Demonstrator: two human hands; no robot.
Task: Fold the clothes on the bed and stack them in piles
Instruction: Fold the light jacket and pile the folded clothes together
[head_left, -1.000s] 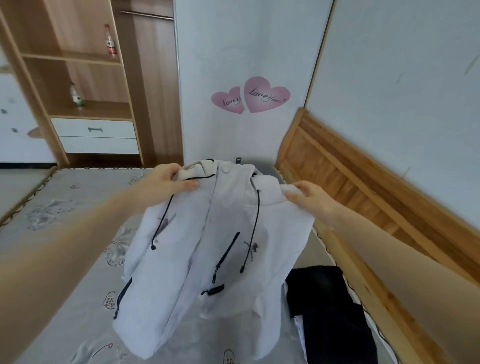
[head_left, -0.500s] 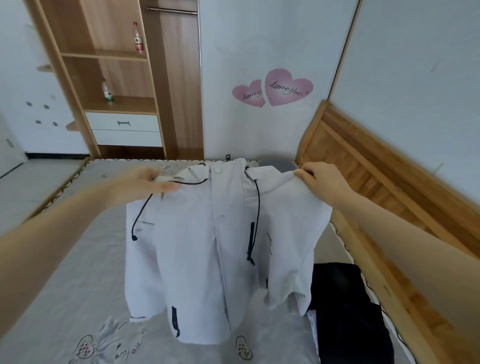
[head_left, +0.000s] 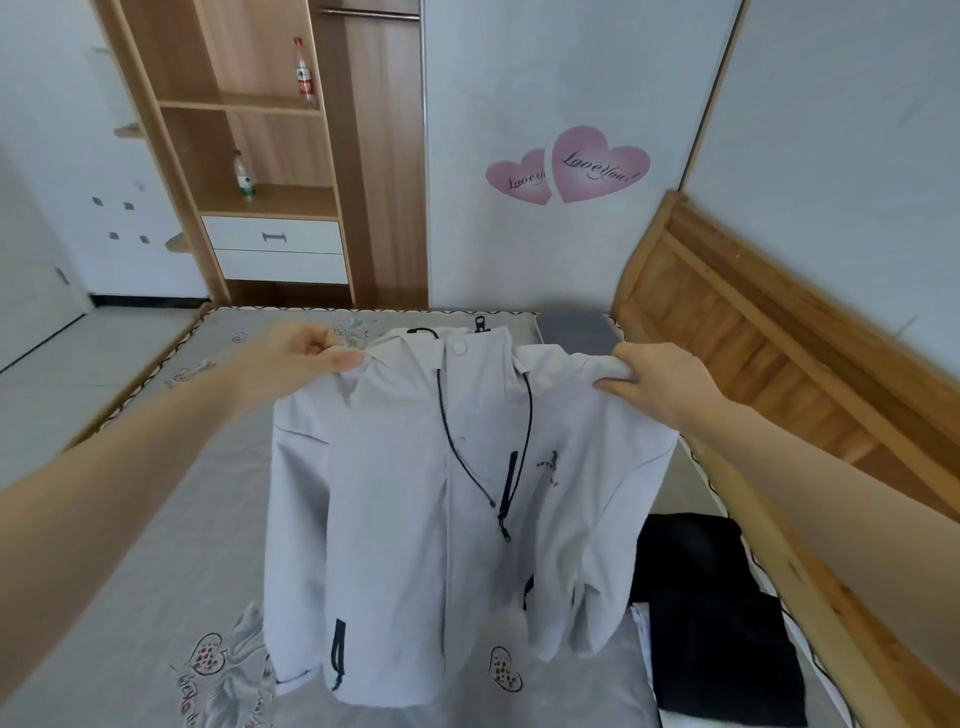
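Observation:
A white hooded jacket (head_left: 415, 519) with dark drawcords and zips hangs in the air above the bed (head_left: 156, 571), front facing me. My left hand (head_left: 301, 358) pinches its left shoulder. My right hand (head_left: 660, 384) grips its right shoulder. The sleeves hang down at both sides, and the hem reaches down close to the bedsheet. A black garment (head_left: 717, 613) lies on the bed at the lower right, on top of something white.
A grey folded item (head_left: 571, 327) lies at the bed's far edge. A wooden headboard (head_left: 779, 338) runs along the right. Beyond the bed stands a wooden shelf unit (head_left: 260, 156) with two bottles and white drawers.
Both hands have spread apart and raised the jacket, which now hangs straight and flat instead of bunched and tilted. The view has shifted left.

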